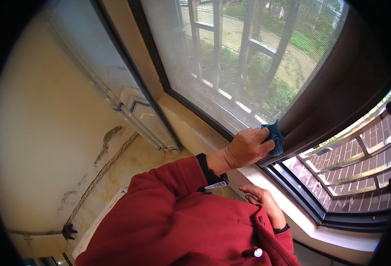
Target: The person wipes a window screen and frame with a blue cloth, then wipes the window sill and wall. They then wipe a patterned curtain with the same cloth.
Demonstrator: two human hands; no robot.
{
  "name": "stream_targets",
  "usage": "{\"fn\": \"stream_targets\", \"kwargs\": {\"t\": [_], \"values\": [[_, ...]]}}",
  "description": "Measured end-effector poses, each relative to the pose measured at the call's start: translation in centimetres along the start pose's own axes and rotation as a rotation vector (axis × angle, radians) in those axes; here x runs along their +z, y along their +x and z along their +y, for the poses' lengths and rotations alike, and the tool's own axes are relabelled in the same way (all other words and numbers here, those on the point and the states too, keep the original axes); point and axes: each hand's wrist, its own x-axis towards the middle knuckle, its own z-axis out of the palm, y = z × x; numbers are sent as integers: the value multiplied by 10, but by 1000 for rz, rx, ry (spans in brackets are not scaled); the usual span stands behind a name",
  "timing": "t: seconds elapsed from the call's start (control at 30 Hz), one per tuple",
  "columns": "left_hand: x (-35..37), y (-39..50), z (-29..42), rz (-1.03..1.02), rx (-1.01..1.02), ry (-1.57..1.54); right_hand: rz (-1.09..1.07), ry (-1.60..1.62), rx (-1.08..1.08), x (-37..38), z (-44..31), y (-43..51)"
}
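My left hand [251, 146] is shut on a crumpled blue-green cloth [275, 139]. The cloth touches the dark window frame [290, 141] beside the lower corner of the mesh-covered window pane [228, 63]. Lower down, my right hand [263, 199] is bent in front of my red jacket, by the inner edge of the pale windowsill [298, 216]. Its fingers are partly spread, and nothing shows in them. Some of the cloth is hidden behind the fingers of my left hand.
An open window gap at the right shows metal security bars [358, 173] and brick paving outside. Its dark track [295, 189] runs along the sill. A folded, patterned curtain or panel [132, 99] hangs at the left, near a wall [49, 116] with peeling patches and a patterned border strip.
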Motion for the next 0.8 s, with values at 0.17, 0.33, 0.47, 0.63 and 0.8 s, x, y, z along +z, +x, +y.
{"fn": "stream_targets", "kwargs": {"t": [0.17, 0.33, 0.47, 0.63, 0.8], "values": [[-51, -41, -107, 116, -315, 265, 13, 7, -21, 3, 10, -3], [-103, -6, -148, 437, -788, 277, -24, 123, 177, 1, 11, -7], [-44, 7, -56, 245, -235, 109, -45, 141, 107, 0, 11, -2], [-75, 34, -72, 294, -178, 211, -65, 164, 116, 0, 14, -4], [-136, 122, -89, 769, -116, 300, -36, 63, 36, -17, -10, -2]]}}
